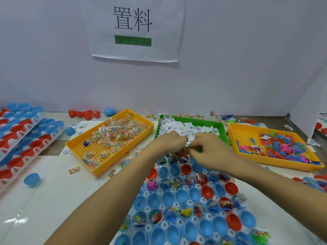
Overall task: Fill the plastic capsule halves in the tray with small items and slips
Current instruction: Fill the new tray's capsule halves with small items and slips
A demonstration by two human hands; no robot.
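We see left hand and right hand meeting at near edge of green tray, fingers curled, pinching white slips. Capsule tray just below, halves partly filled.

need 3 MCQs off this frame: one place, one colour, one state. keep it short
1. Where is the green tray of paper slips?
A. Between the two yellow trays
B. Left of both
C. On the stacked capsule trays

2. The loose capsule half at near left is:
A. Red
B. Blue
C. Green

3. The hands are:
A. Flat on the table
B. Together at the green tray's near edge
C. In the right yellow tray

A: a yellow tray on each side.
B: plainly blue.
B: left hand and right hand meet there.
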